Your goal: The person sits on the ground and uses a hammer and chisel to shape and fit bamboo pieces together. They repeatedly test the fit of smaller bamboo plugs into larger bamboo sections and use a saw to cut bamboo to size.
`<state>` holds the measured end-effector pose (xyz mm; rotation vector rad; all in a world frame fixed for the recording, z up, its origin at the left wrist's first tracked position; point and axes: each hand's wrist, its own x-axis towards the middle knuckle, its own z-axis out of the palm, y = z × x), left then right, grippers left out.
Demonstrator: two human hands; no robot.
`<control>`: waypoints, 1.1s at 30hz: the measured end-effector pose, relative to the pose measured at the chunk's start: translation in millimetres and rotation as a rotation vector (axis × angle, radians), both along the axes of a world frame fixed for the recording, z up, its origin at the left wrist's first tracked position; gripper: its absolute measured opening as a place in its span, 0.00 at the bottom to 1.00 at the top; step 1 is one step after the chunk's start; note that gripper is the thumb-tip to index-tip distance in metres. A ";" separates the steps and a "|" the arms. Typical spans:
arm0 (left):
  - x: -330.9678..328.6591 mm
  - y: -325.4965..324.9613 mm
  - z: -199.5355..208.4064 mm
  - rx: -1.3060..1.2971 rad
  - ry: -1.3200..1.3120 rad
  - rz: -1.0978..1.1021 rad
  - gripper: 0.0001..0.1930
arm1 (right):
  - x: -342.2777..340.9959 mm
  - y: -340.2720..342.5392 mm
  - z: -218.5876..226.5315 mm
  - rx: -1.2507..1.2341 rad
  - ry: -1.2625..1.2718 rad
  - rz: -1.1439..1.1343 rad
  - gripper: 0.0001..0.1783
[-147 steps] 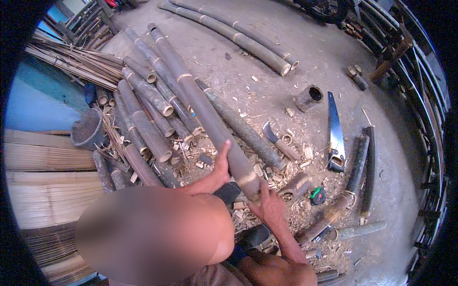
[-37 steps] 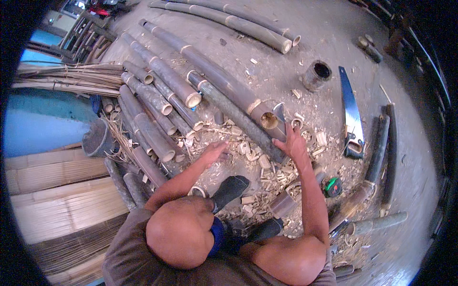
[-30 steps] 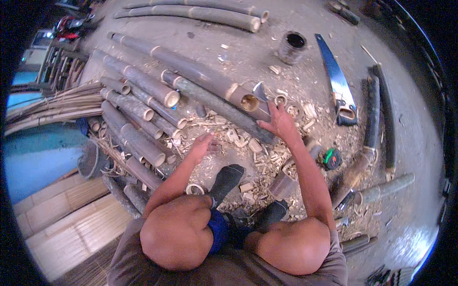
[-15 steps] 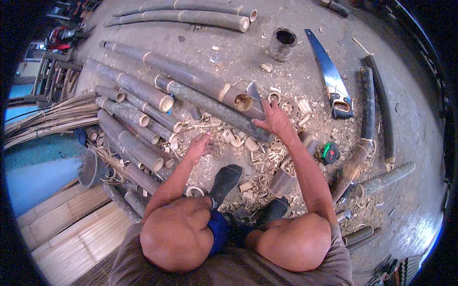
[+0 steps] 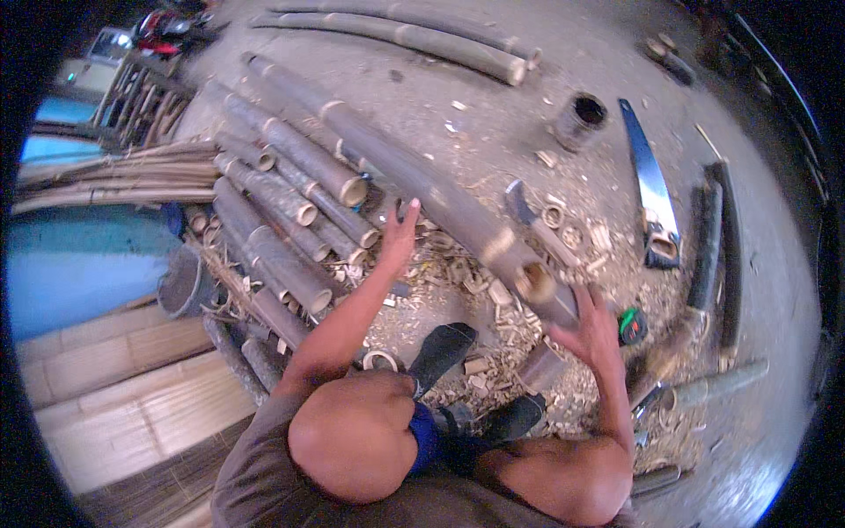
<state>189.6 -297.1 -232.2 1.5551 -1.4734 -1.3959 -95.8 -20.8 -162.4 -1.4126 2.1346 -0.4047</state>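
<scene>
A long brown bamboo pole (image 5: 414, 176) runs slantwise from the far left to just in front of my feet, with a hole cut in its side near the close end. My right hand (image 5: 591, 327) grips that end, thumb on the near side and fingers over the far side. Beside the pole's near side, my left hand (image 5: 401, 233) is raised with fingers apart; whether its fingertips touch the bamboo I cannot tell. Just beyond the hole lies a hatchet-like blade with a wooden handle (image 5: 556, 242). Wood chips (image 5: 480, 282) cover the floor beneath.
Cut bamboo pieces (image 5: 290, 150) are stacked at left, near a dark bucket (image 5: 183, 282). On the right lie a handsaw (image 5: 650, 180), a green-and-black tape measure (image 5: 631, 326) and more bamboo (image 5: 707, 238). A round container (image 5: 579, 121) stands farther off. Two long poles (image 5: 414, 37) lie at the back.
The pole's notched end has come nearer to me and to the right, with my right hand on it. My left hand has moved forward, up beside the pole. The whole view has shifted.
</scene>
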 end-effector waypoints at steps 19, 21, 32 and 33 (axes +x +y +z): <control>-13.6 -61.2 -40.8 0.451 0.784 0.316 0.40 | 36.1 55.3 -27.9 -0.115 0.286 -0.031 0.54; -26.4 -64.8 -39.8 0.437 0.795 0.309 0.38 | 34.4 51.4 -22.2 -0.158 0.410 -0.055 0.53; -29.4 -30.0 -68.1 0.548 0.669 0.337 0.34 | 20.3 91.8 -74.4 0.051 0.278 -0.108 0.55; -39.1 -21.9 -65.9 0.534 0.652 0.314 0.37 | 16.5 99.6 -73.7 0.072 0.306 -0.125 0.54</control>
